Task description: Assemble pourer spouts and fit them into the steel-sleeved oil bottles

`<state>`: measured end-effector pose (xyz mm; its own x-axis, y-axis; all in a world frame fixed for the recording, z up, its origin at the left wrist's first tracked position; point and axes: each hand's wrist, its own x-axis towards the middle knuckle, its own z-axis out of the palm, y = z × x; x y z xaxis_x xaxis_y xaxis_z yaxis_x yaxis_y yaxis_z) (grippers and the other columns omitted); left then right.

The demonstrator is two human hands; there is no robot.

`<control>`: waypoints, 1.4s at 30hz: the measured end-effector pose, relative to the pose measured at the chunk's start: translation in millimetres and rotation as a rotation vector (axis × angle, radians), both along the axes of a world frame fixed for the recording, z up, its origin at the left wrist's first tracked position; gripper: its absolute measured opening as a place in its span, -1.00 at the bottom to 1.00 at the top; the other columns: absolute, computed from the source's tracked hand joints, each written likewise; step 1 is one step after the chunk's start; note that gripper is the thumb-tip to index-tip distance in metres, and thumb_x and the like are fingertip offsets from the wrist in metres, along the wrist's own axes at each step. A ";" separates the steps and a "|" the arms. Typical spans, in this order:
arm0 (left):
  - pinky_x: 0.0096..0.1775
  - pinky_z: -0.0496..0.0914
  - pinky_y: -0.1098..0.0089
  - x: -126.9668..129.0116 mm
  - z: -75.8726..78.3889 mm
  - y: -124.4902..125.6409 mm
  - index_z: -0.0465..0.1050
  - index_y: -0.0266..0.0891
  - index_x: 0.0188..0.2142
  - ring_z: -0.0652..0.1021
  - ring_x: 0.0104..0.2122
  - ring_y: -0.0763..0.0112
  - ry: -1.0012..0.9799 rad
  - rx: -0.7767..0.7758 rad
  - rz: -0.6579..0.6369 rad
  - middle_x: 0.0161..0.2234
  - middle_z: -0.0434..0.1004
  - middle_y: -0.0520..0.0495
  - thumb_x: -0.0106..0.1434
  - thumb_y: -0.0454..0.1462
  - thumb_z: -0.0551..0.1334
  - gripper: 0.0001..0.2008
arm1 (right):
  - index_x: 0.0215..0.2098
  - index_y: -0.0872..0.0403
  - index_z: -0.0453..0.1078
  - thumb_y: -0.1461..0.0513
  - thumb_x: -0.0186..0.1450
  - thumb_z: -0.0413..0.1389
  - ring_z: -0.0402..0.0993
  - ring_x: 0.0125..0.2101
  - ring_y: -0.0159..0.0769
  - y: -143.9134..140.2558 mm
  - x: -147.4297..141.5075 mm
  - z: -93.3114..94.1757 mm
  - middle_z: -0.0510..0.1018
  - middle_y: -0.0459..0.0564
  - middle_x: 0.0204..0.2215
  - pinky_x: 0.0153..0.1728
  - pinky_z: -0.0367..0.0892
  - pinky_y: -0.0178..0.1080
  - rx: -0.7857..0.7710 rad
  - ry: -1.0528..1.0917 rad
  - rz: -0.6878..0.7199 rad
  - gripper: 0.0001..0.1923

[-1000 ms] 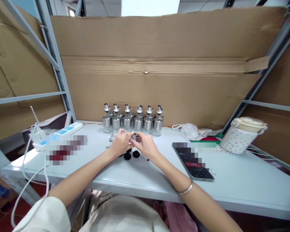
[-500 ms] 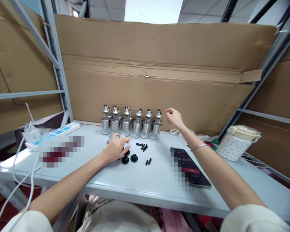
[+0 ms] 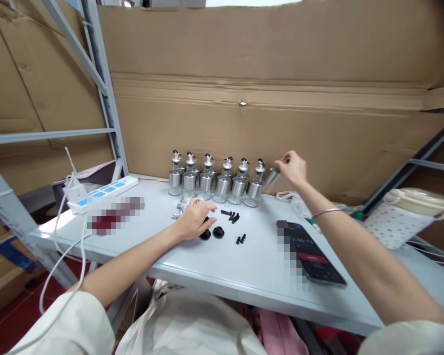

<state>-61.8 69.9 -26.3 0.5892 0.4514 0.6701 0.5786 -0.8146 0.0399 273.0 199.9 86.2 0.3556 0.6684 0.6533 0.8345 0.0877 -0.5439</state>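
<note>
Beside bottle row (image 3: 214,180), right hand (image 3: 293,167) gripping bottle (image 3: 271,176)

A row of small bottles (image 3: 214,178) at the far edge of the table has clear glass bodies wrapped in shiny brushed-metal sleeves, with glossy metal-and-black pourer tops. The right hand (image 3: 293,167) holds one more bright metal sleeve (image 3: 271,176) at the right end of the row. The table (image 3: 222,261) is smooth, pale, faintly glossy painted metal. Near the left hand (image 3: 194,219) lie matt black plastic caps (image 3: 212,232) and small black plugs (image 3: 232,216). Behind stands rough, matt brown cardboard (image 3: 281,98). A glossy glass-faced phone (image 3: 311,254) lies on the right; a smooth white plastic power strip (image 3: 103,192) lies on the left.
</note>
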 end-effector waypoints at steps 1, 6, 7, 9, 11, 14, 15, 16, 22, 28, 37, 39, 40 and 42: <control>0.02 0.24 0.16 0.0 0.1 0.8 0.26 -0.23 -0.09 0.49 -0.12 0.28 -0.015 0.012 0.012 -0.16 0.52 -0.14 0.35 -0.21 -0.01 -0.78 | -0.42 0.11 0.36 0.22 0.06 0.25 0.34 -0.43 -0.34 -7.9 3.3 12.1 0.53 0.12 -0.37 -0.35 0.15 -0.21 0.064 0.057 -0.013 -0.82; 0.09 0.21 0.07 10.6 8.6 4.4 0.15 -0.25 0.06 0.40 0.05 0.14 -0.104 0.155 -0.029 0.01 0.42 -0.28 0.28 -0.03 0.10 -0.54 | -0.38 0.10 0.36 0.19 0.09 0.23 0.34 -0.37 -0.37 -85.1 -24.4 57.2 0.52 0.07 -0.30 -0.34 0.17 -0.20 0.444 -0.104 0.112 -0.81; 0.11 0.20 0.05 15.3 11.9 4.7 0.11 -0.26 0.10 0.37 0.08 0.11 -0.137 0.190 -0.055 0.04 0.38 -0.31 0.25 0.02 0.13 -0.44 | -0.36 0.09 0.37 0.18 0.11 0.21 0.34 -0.40 -0.39 -104.7 -39.7 57.0 0.52 0.05 -0.30 -0.37 0.18 -0.22 0.485 -0.140 0.177 -0.82; 0.14 0.18 0.01 25.8 18.0 5.1 0.00 -0.29 0.17 0.31 0.15 0.05 -0.222 0.230 -0.085 0.11 0.29 -0.38 0.13 0.13 0.21 -0.21 | -0.37 0.07 0.37 0.20 0.15 0.20 0.30 -0.50 -0.44 -140.2 -75.6 45.9 0.50 0.00 -0.34 -0.41 0.20 -0.23 0.568 -0.188 0.316 -0.87; 0.15 0.19 -0.02 34.8 21.4 6.2 -0.10 -0.29 0.21 0.27 0.18 0.00 -0.312 0.206 -0.049 0.17 0.21 -0.43 0.04 0.16 0.27 -0.05 | -0.35 0.04 0.35 0.22 0.21 0.18 0.26 -0.56 -0.47 -165.5 -111.7 25.1 0.48 -0.02 -0.32 -0.44 0.25 -0.25 0.654 -0.212 0.499 -0.91; -0.01 0.39 0.10 37.0 19.1 11.5 -0.05 -0.26 0.18 0.45 0.04 0.09 -0.461 0.089 0.060 0.07 0.36 -0.33 0.06 0.06 0.30 -0.15 | -0.32 -0.01 0.30 0.21 0.23 0.15 0.30 -0.54 -0.43 -179.9 -153.2 -7.6 0.47 -0.03 -0.28 -0.46 0.29 -0.26 0.645 -0.235 0.732 -0.91; -0.10 0.44 0.18 33.8 17.2 14.2 0.01 -0.24 0.14 0.52 -0.06 0.16 -0.503 0.044 0.095 -0.02 0.45 -0.26 0.10 0.01 0.29 -0.25 | -0.31 -0.02 0.29 0.21 0.24 0.14 0.28 -0.55 -0.45 -179.5 -162.5 -15.5 0.46 -0.04 -0.27 -0.48 0.30 -0.28 0.615 -0.245 0.788 -0.91; -0.19 0.46 0.25 29.1 15.2 17.1 0.08 -0.23 0.09 0.56 -0.16 0.22 -0.520 0.021 0.120 -0.11 0.51 -0.19 0.10 -0.03 0.29 -0.33 | -0.32 -0.02 0.27 0.21 0.25 0.12 0.25 -0.58 -0.48 -177.4 -169.5 -21.3 0.45 -0.06 -0.27 -0.52 0.28 -0.30 0.607 -0.240 0.837 -0.91; -0.21 0.46 0.32 -3.8 13.9 30.8 0.19 -0.19 -0.07 0.57 -0.21 0.28 -0.530 0.160 0.233 -0.18 0.53 -0.08 -0.03 -0.16 0.37 -0.43 | -0.18 -0.04 0.12 0.19 0.23 0.03 0.30 -0.46 -0.42 -158.0 -178.6 -32.1 0.32 -0.07 -0.29 -0.46 0.31 -0.29 0.635 0.039 1.039 -0.79; -0.24 0.46 0.35 -8.1 15.5 29.3 0.22 -0.21 -0.09 0.58 -0.26 0.26 -0.404 0.242 0.221 -0.24 0.54 -0.08 -0.06 -0.17 0.35 -0.45 | -0.46 0.02 0.18 0.20 0.29 -0.14 0.32 -0.29 -0.28 -153.4 -170.0 -38.8 0.23 -0.02 -0.34 -0.26 0.33 -0.15 0.697 0.293 0.688 -0.82; -0.25 0.46 0.32 -7.4 15.0 27.4 0.29 -0.25 -0.11 0.57 -0.25 0.24 -0.185 0.229 0.186 -0.23 0.54 -0.12 -0.08 -0.23 0.32 -0.49 | -0.62 0.03 -0.07 0.12 0.30 -0.19 0.35 -0.42 -0.31 -169.0 -171.9 -19.9 0.16 -0.05 -0.46 -0.31 0.35 -0.13 0.525 0.650 1.070 -0.64; -0.25 0.46 0.31 -7.7 15.0 27.8 0.30 -0.25 -0.11 0.57 -0.25 0.24 -0.195 0.228 0.188 -0.24 0.54 -0.11 -0.09 -0.22 0.33 -0.48 | -0.62 0.03 -0.07 0.11 0.30 -0.19 0.36 -0.41 -0.30 -170.5 -173.4 -21.3 0.18 -0.04 -0.46 -0.28 0.35 -0.12 0.494 0.645 1.091 -0.64; -0.25 0.46 0.31 -8.0 15.1 27.9 0.30 -0.25 -0.11 0.57 -0.25 0.23 -0.196 0.231 0.186 -0.24 0.54 -0.11 -0.10 -0.22 0.33 -0.48 | -0.62 0.03 -0.08 0.10 0.30 -0.20 0.36 -0.40 -0.30 -170.3 -173.8 -22.5 0.18 -0.04 -0.45 -0.28 0.35 -0.12 0.478 0.641 1.100 -0.64; -0.26 0.45 0.31 -9.1 15.7 27.6 0.30 -0.25 -0.11 0.56 -0.25 0.23 -0.192 0.240 0.178 -0.25 0.54 -0.12 -0.10 -0.22 0.33 -0.49 | -0.61 0.02 -0.08 0.08 0.31 -0.22 0.37 -0.41 -0.30 -168.3 -173.9 -25.1 0.19 -0.04 -0.46 -0.28 0.35 -0.12 0.449 0.629 1.115 -0.64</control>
<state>-70.9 97.6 -10.6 0.3687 0.3518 0.8604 0.7128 -0.7011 -0.0188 99.0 31.6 61.2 0.0866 0.5686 0.8181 -0.1734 0.8172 -0.5496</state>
